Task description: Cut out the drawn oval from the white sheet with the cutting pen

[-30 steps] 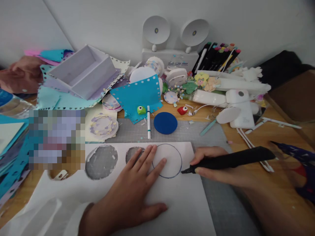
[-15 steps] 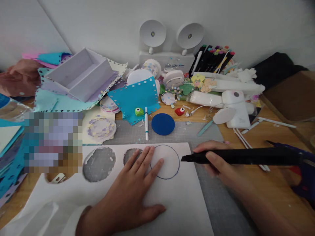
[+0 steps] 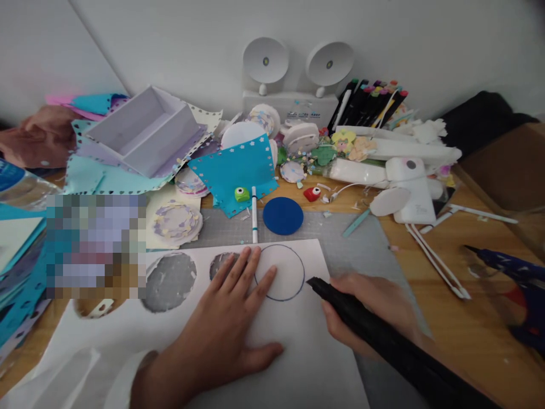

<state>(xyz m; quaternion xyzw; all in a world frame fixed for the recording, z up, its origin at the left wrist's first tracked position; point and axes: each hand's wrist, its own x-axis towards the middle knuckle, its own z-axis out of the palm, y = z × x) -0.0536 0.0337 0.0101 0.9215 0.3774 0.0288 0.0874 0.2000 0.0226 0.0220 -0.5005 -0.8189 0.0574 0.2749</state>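
Note:
My left hand (image 3: 225, 315) lies flat with fingers spread on a sheet of white foam board (image 3: 306, 346), its fingertips over the left part of a drawn blue circle (image 3: 283, 272). Held in my right hand (image 3: 370, 312) is a long black utility knife (image 3: 361, 324), pointing up and left. Its tip is just beside the circle's right edge; whether it touches the board I cannot tell. Left of my left hand the board has a large round hole (image 3: 168, 282) with ragged edges and a smaller hole (image 3: 221, 265), partly hidden by my fingers.
Behind the board, a dark blue disc (image 3: 283, 216) and a white marker (image 3: 254, 216) lie on the grey cutting mat (image 3: 221, 227). A blue glue gun (image 3: 506, 272) rests at the right. Craft papers, a lilac box (image 3: 149, 136) and several markers (image 3: 374, 102) stand at the back.
My right hand has moved slightly left, and the utility knife has swung from nearly level to slanting down toward the lower right. The board has shifted slightly; my left hand stays flat on it.

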